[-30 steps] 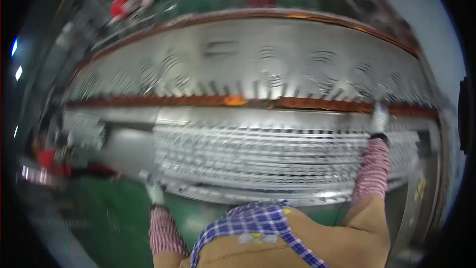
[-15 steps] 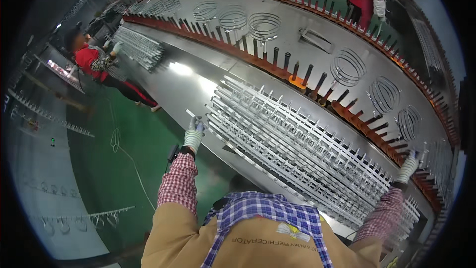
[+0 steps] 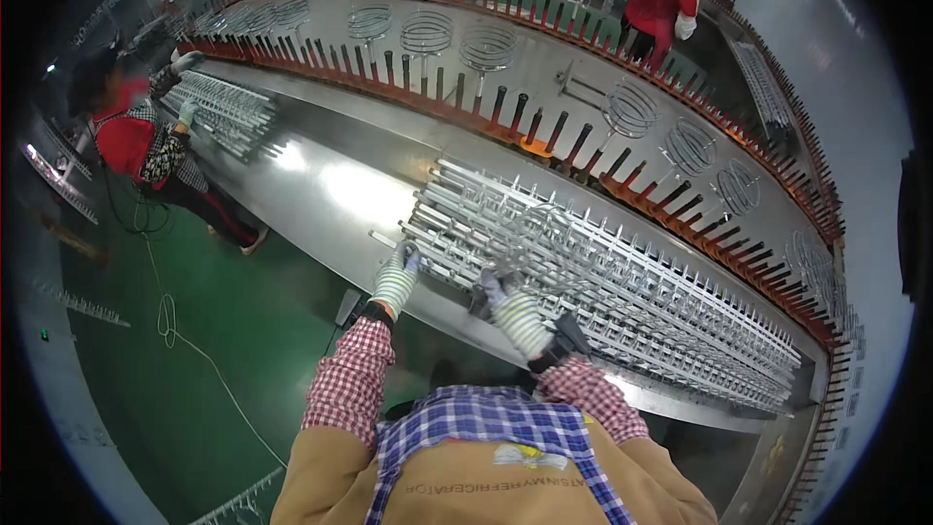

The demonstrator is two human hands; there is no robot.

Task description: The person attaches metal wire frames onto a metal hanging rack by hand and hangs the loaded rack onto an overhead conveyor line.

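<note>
While the left hand (image 3: 397,279) is curled around one metal bar (image 3: 381,237), the right hand (image 3: 517,316) grips one wire coil (image 3: 552,245).

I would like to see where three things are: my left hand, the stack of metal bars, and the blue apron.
Left hand (image 3: 396,280): head view, on the hand's back.
Stack of metal bars (image 3: 632,294): head view, near its middle.
Blue apron (image 3: 486,415): head view, on its chest part.

The left forearm (image 3: 352,369) rises nearly straight; the right forearm (image 3: 595,397) slants toward the left. Dark bands circle both wrists (image 3: 552,354). The left grip (image 3: 397,278) and right grip (image 3: 519,315), in striped gloves, are near each other, fingers curled.
</note>
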